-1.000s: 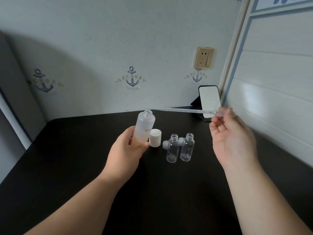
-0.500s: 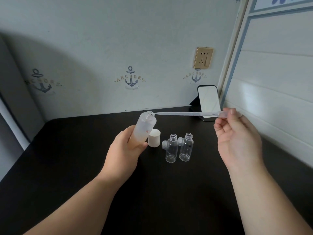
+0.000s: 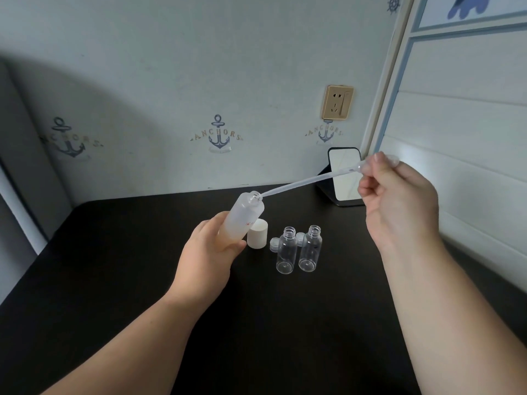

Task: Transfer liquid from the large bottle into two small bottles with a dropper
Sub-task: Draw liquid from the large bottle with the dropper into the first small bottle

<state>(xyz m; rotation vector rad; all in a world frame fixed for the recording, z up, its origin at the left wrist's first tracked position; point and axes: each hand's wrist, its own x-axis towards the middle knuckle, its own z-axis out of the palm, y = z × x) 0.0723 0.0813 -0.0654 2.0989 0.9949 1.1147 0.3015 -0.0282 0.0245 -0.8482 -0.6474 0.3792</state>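
Note:
My left hand [image 3: 209,253] grips the frosted large bottle [image 3: 244,215], uncapped and tilted with its mouth toward the right. My right hand [image 3: 397,206] pinches the bulb end of a long clear dropper [image 3: 308,180]. The dropper slants down to the left and its tip is at the large bottle's mouth. Two small clear bottles [image 3: 286,250] [image 3: 310,248] stand open and upright side by side on the black table [image 3: 114,266], right of my left hand. They look empty.
A white cap [image 3: 257,233] stands beside the large bottle, and two small clear caps [image 3: 274,244] lie behind the small bottles. A small mirror [image 3: 343,178] leans in the back right corner. Walls close the back and right sides.
The large bottle tilted further right. My right hand rose, slanting the dropper downward, and its tip came to the bottle's mouth.

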